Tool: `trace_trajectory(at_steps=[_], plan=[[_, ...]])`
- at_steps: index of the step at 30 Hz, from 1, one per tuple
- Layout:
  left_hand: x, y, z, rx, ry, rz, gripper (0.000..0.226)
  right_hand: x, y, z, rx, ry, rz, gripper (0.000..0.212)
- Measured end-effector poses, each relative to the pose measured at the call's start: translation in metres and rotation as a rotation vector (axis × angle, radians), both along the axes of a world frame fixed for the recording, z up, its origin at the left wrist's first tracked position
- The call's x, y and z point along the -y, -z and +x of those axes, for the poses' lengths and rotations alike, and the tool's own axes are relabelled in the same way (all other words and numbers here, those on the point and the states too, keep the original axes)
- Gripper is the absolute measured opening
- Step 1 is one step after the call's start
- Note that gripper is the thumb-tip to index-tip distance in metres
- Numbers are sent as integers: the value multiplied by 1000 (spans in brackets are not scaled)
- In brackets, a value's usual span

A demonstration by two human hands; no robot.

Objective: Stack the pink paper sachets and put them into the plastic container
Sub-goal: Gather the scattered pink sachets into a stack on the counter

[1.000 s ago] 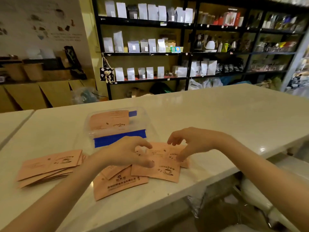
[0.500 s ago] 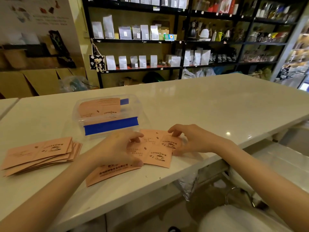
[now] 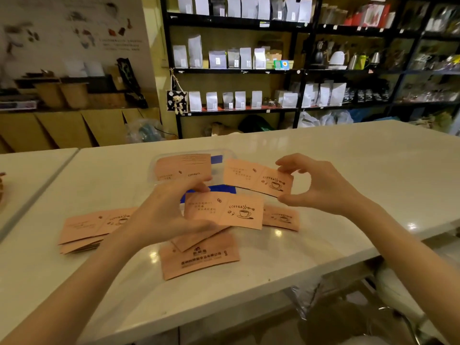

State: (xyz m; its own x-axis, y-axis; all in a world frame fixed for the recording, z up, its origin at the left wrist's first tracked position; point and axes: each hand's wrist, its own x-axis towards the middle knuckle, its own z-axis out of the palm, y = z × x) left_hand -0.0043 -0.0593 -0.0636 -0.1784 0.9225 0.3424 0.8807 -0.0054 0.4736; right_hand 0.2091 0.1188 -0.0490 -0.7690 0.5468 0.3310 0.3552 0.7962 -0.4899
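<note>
White and shiny, the counter (image 3: 336, 155) fills most of the room in front of the person. Behind it stand tall black shelves (image 3: 298, 70) full of pale bags and kettles. A small toy bear (image 3: 177, 103) hangs at the shelf's left end.

On the counter sits a clear plastic container (image 3: 159, 165) with a blue strip. One pink sachet already lies inside it. The raised hands and sachets block part of the container from view.

To the left lies a neat pile of sachets (image 3: 84, 230). Near the counter's front edge, loose sachets (image 3: 199, 255) lie mixed up, some on top of others. One more sachet (image 3: 281, 217) lies to the right, just under the right hand.

The left hand (image 3: 161, 215) pinches a sachet with a coffee cup picture (image 3: 224, 211) by its left end, thumb below and fingers above. The right hand (image 3: 316, 185) pinches another sachet (image 3: 257, 176) by its right end, up in the air in front of the container. The two held sachets are apart, the right one higher.
</note>
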Motion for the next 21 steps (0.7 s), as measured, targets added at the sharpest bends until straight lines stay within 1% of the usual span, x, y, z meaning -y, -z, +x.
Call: trace_trajectory(at_steps=[4, 8, 11, 15, 18, 21], plan=[[24, -8, -23, 14, -100, 53, 76, 13, -8, -36, -155, -33, 26, 61], [53, -6, -51, 18, -269, 54, 84, 33, -10, -78, -185, -140, 10, 63], [74, -4, -69, 42, -382, 42, 91, 51, -7, -110, -161, -238, -22, 65], [97, 4, -91, 131, -487, 24, 96, 74, 0, -149, -110, -366, -1, 67], [108, 13, -106, 186, -552, 5, 100, 87, 6, -175, -58, -428, 0, 67], [110, 22, -117, 257, -566, -35, 103, 96, 16, -194, 24, -455, -9, 65]])
